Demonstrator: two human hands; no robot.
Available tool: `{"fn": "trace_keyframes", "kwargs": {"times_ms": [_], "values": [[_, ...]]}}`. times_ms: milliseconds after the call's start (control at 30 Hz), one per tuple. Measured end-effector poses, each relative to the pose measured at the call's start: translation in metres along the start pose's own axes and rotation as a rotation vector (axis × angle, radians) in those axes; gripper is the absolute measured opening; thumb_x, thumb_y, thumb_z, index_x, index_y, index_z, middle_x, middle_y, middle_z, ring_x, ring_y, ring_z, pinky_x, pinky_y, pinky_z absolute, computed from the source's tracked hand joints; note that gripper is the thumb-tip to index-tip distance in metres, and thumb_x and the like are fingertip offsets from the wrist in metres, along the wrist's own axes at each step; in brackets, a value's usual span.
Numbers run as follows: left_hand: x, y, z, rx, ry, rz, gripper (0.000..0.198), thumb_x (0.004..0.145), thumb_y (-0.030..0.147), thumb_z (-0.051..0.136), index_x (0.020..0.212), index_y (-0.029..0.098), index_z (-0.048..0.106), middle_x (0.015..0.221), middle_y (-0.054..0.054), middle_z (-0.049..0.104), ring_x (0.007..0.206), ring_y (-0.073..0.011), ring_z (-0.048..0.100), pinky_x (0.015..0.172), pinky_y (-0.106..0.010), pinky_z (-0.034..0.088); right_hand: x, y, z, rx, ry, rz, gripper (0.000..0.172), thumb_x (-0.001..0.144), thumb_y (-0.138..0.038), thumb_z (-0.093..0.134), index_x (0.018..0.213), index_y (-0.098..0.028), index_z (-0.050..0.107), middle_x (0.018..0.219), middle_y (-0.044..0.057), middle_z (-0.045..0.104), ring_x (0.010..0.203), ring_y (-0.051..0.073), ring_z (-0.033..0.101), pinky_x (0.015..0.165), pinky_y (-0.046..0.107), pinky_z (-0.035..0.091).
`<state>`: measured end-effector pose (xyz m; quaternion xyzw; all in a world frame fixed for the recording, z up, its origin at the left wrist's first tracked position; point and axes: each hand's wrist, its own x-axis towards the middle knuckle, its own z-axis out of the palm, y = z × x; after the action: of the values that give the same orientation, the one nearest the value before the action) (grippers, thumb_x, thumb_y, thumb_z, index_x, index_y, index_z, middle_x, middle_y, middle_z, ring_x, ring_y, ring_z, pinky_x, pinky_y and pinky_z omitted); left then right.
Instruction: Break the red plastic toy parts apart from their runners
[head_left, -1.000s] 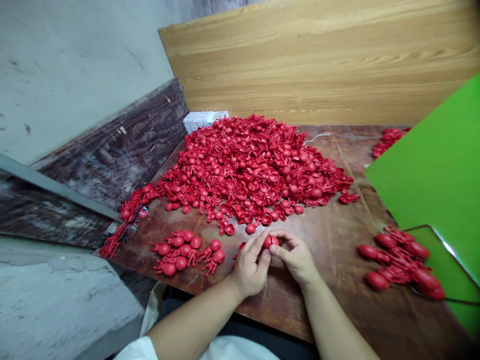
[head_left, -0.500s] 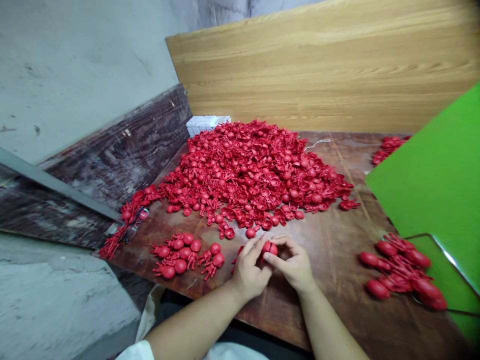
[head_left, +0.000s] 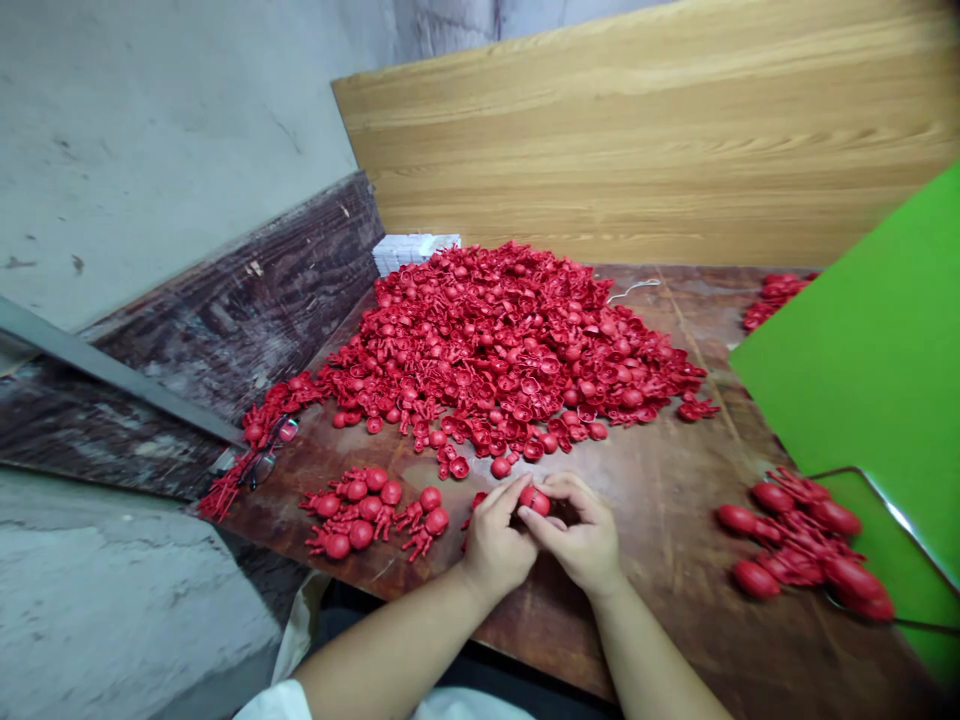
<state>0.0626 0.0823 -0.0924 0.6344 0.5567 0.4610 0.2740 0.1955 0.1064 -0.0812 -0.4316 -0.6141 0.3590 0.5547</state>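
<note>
Several figures (head_left: 361, 508) lie left of the left hand (head_left: 496, 540); beyond both hands spreads a heap (head_left: 510, 350). The left hand's curled fingers pinch a ball (head_left: 534, 499) against the equally curled right hand (head_left: 586, 535); farther right lies a cluster (head_left: 810, 550).

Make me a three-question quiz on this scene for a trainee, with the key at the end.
1. Multiple choice: what do the left hand and the right hand hold between them?
A. The white string
B. A round red figure head
C. The grey bar

2. True or false: the eyeglasses lie to the left of the large pile of red figure parts, as the camera sees it.

3. Fill in the missing colour: the flat panel at the right edge of the picture is ____.

Key: 1. B; 2. True; 3. green
</note>
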Motion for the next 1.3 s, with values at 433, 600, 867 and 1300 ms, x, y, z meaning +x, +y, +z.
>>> {"fn": "trace_keyframes", "kwargs": {"times_ms": [433, 600, 867, 1300], "values": [[0.005, 0.015, -0.008, 0.029, -0.071, 0.023, 0.025, 0.091, 0.028, 0.06, 0.113, 0.02, 0.066, 0.105, -0.01, 0.072, 0.097, -0.0257, 0.068, 0.087, -0.039, 0.057, -0.001, 0.006, -0.001, -0.042, -0.009, 0.015, 0.017, 0.074, -0.025, 0.083, 0.088, -0.023, 0.072, 0.088, 0.005, 0.069, 0.081, 0.022, 0.067, 0.076, 0.035, 0.054], [0.005, 0.015, -0.01, -0.013, -0.108, 0.054, 0.031, 0.093, 0.033, 0.057, 0.12, 0.02, 0.064, 0.11, -0.011, 0.07, 0.101, -0.026, 0.066, 0.092, -0.04, 0.055, 0.0, 0.008, -0.007, 0.014, -0.041, 0.042, 0.01, 0.087, -0.026, 0.07, 0.093, -0.025, 0.077, 0.092, 0.006, 0.071, 0.086, 0.021, 0.068, 0.08, 0.035, 0.056], [0.004, 0.01, -0.012, -0.049, -0.181, 0.113, 0.042, 0.096, 0.041, 0.053, 0.132, 0.021, 0.055, 0.123, -0.012, 0.065, 0.113, -0.0265, 0.062, 0.099, -0.043, 0.051, 0.001, 0.015, -0.006, 0.125, -0.056, 0.141, 0.033, 0.085, -0.038, 0.07, 0.116, -0.026, 0.07, 0.131, 0.01, 0.06, 0.125, 0.03, 0.055, 0.103, 0.043, 0.047], [-0.004, 0.0, -0.007, 0.083, -0.229, 0.195, 0.066, 0.096, 0.069, 0.02, 0.102, 0.015, 0.058, 0.088, -0.013, 0.067, 0.077, -0.0253, 0.065, 0.069, -0.037, 0.052, -0.004, 0.004, 0.0, 0.21, -0.348, 0.138, 0.039, 0.098, -0.043, 0.045, 0.122, -0.025, 0.069, 0.122, 0.007, 0.071, 0.115, 0.029, 0.063, 0.105, 0.042, 0.045]]}}
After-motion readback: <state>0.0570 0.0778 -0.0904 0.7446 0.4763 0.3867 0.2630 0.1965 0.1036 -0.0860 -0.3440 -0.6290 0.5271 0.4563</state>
